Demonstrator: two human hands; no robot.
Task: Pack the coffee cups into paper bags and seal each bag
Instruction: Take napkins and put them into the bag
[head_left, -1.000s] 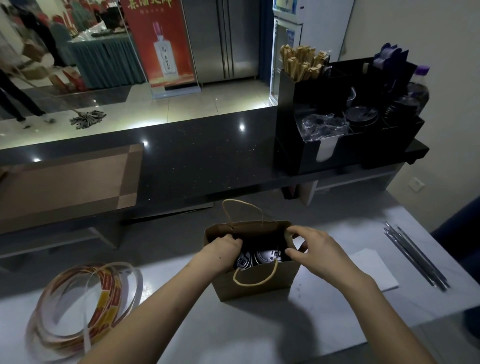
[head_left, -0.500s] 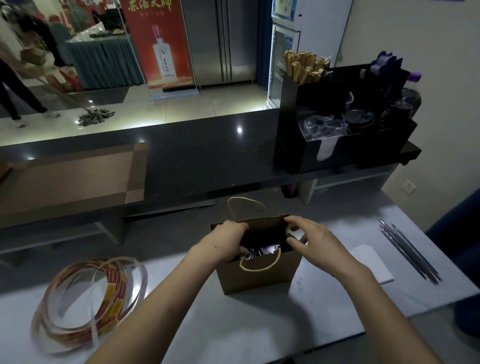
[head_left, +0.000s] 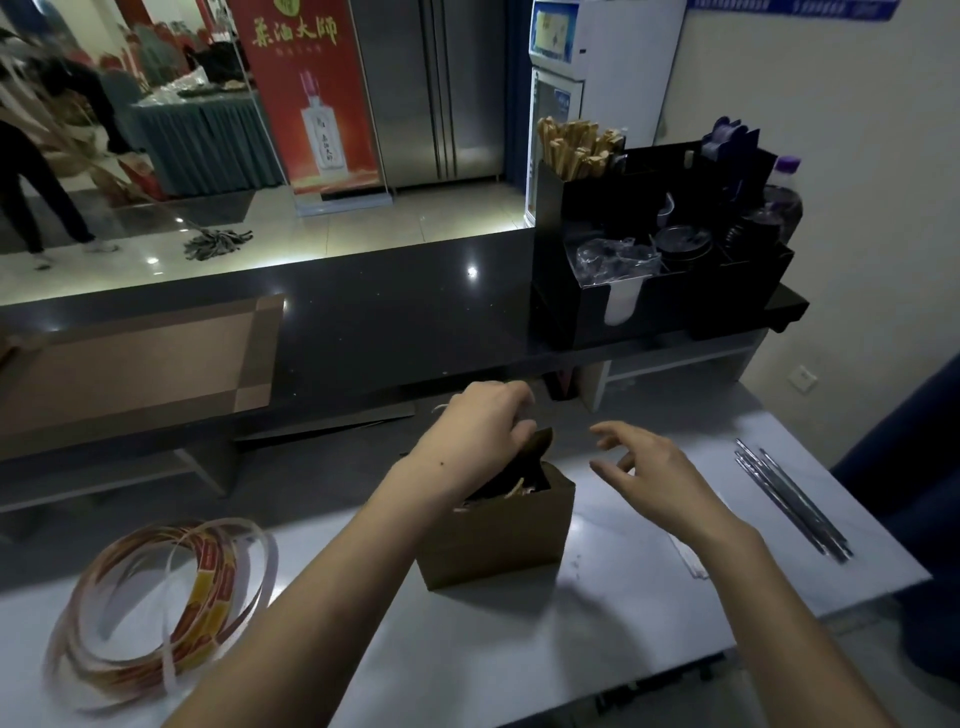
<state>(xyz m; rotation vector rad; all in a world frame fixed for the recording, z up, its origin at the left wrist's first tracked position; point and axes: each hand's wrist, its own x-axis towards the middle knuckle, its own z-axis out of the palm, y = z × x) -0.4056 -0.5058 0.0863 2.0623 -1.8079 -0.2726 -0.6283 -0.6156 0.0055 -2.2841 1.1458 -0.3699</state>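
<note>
A brown paper bag (head_left: 498, 535) stands on the white table (head_left: 597, 649) in the middle of the head view. My left hand (head_left: 480, 426) grips the bag's top edge and pinches the mouth together near its far side. The cups inside are hidden; only a dark gap and a bit of twine handle (head_left: 514, 488) show. My right hand (head_left: 649, 467) hovers just right of the bag, fingers spread, holding nothing.
A loose coil of red-and-yellow sticker tape (head_left: 166, 603) lies at the left. Several metal strips (head_left: 795, 504) lie at the right edge. A black counter (head_left: 395, 322) behind carries a black organizer (head_left: 660, 260) with lids and wooden stirrers. A flat paper sheet (head_left: 688, 564) peeks from under my right forearm.
My right hand has let go of the bag's rim and moved off to the right. My left hand has gathered the bag's mouth shut, hiding the cup lids.
</note>
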